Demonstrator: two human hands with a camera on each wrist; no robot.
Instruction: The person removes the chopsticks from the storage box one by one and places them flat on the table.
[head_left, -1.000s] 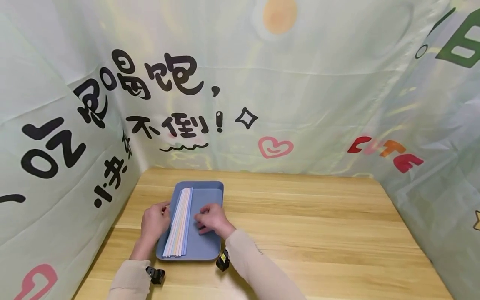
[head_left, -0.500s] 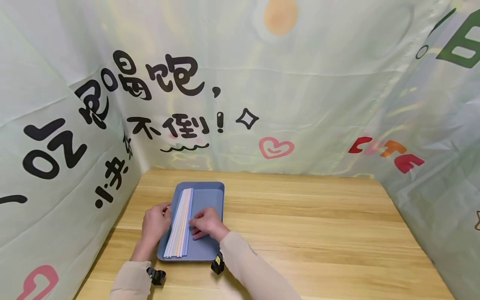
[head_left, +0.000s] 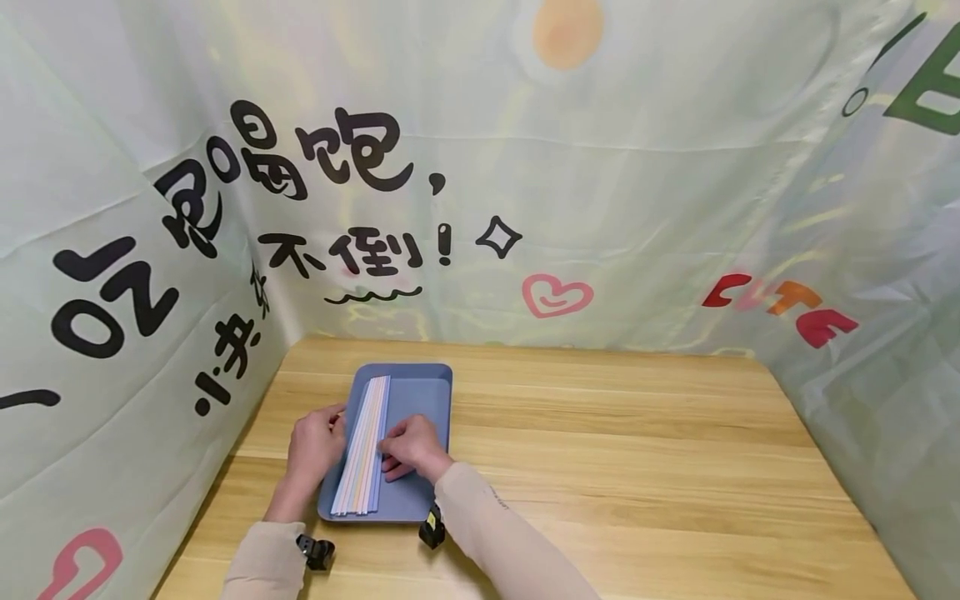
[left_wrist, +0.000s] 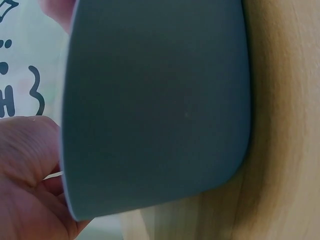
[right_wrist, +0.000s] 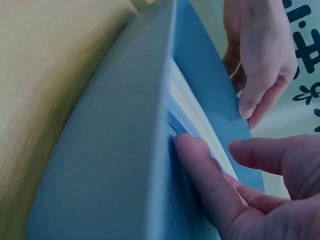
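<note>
A row of long pastel straws (head_left: 362, 446) lies lengthwise along the left part of a blue rectangular tray (head_left: 408, 507). My left hand (head_left: 313, 446) holds the tray's left rim, with the thumb at the edge in the right wrist view. The tray's outer wall (left_wrist: 155, 110) fills most of the left wrist view. Inside the tray, my right hand (head_left: 415, 447) has its fingertips against the right edge of the row. In the right wrist view its index finger (right_wrist: 200, 167) reaches down beside the straws (right_wrist: 192, 107), the thumb (right_wrist: 260, 152) standing apart above them.
The tray rests on a wooden table (head_left: 637, 467), toward its left side. A printed fabric curtain (head_left: 637, 208) with black lettering encloses the back and both sides. Black wrist cameras (head_left: 431, 529) hang below both sleeves, the right one close to the tray's front right corner.
My right hand has moved left across the tray to the right edge of the straws, its fingers drawn closer together. The left hand stays at the left rim.
</note>
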